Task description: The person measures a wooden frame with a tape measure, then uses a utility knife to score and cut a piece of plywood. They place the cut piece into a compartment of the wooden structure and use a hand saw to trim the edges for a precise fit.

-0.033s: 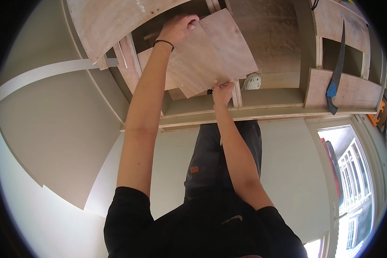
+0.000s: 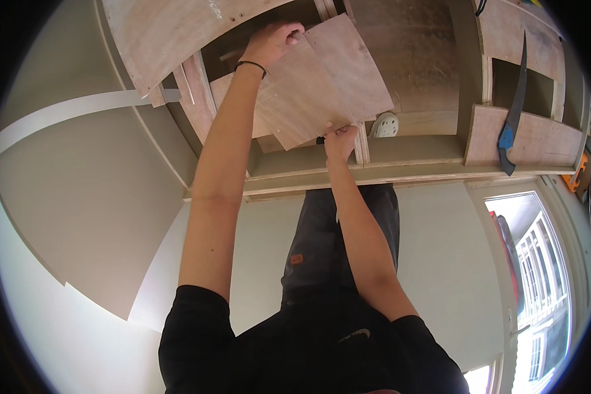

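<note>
A pale plywood piece [image 2: 348,62] lies tilted over the wooden frame, overlapping another thin board [image 2: 262,118] at its left. At its far left edge, my left hand [image 2: 274,43] is closed with curled fingers on the plywood; a dark band circles that wrist. My right hand [image 2: 340,141] is closed by the near edge, beside a short wooden upright [image 2: 361,144]. A small black end [image 2: 320,140] sticks out to the left of those fingers. The rest of that object is hidden, so I cannot tell its kind.
A handsaw [image 2: 514,118] with a blue and black handle rests on a plywood panel [image 2: 551,141] at the right. The frame's long front rail [image 2: 414,167] runs between me and the boards. A larger sheet [image 2: 171,39] lies at the far left. My light clog [image 2: 385,125] shows inside the frame.
</note>
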The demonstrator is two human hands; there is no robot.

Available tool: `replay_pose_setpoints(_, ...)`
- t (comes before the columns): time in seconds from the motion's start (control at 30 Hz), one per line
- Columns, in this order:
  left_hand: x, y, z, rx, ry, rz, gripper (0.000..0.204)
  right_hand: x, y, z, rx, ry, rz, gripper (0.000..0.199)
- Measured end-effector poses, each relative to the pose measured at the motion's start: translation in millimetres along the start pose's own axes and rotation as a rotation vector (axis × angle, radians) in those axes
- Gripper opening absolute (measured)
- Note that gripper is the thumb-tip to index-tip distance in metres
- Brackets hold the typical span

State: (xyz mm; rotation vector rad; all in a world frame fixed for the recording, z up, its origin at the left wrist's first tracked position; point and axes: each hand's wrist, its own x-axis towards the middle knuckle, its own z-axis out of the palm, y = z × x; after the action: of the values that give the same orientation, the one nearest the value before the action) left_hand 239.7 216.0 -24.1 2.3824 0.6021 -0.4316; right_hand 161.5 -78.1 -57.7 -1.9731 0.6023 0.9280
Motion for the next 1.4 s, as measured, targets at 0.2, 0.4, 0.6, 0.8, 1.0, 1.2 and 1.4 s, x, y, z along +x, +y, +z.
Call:
replay_pose_setpoints(0.2, 9.4, -4.8, -0.4, -0.001, -0.036, -0.052, 0.027, 5.5, -2.5, 2.8, -0.006, 0.005, -0.019, 0.036)
replay_pose_setpoints(0.4, 15.8, -10.7, 0.8, -0.053, -0.076, -0.037, 0.027, 5.9, -9.8, 2.4, -0.008, -0.015, 0.003, 0.036)
replay_pose_setpoints(0.6, 17.1, -14.3, 4.0, -0.064, -0.06, -0.004, 0.026, 4.0, -10.8, 1.7, -0.04, 0.002, -0.018, 0.036)
replay_pose_setpoints(0.8, 23.3, -23.5, 8.8, -0.088, -0.11, 0.002, 0.026, 7.0, -7.3, 3.4, 0.012, -0.011, -0.01, 0.036)
replay_pose_setpoints(1.0, 24.6, -25.1, 15.8, -0.144, -0.138, -0.069, 0.027, 7.2, -8.7, 2.7, -0.045, -0.004, 0.01, 0.037)
replay_pose_setpoints(1.2, 24.2, -24.7, 17.1, -0.26, -0.223, -0.151, 0.036, 11.7, -4.6, 5.8, -0.062, 0.023, 0.043, 0.038)
replay_pose_setpoints(1.4, 10.4, -19.5, 31.6, -0.371, 0.045, -0.266, 0.033, 19.3, 7.3, 6.4, -0.031, 0.001, 0.043, 0.04)
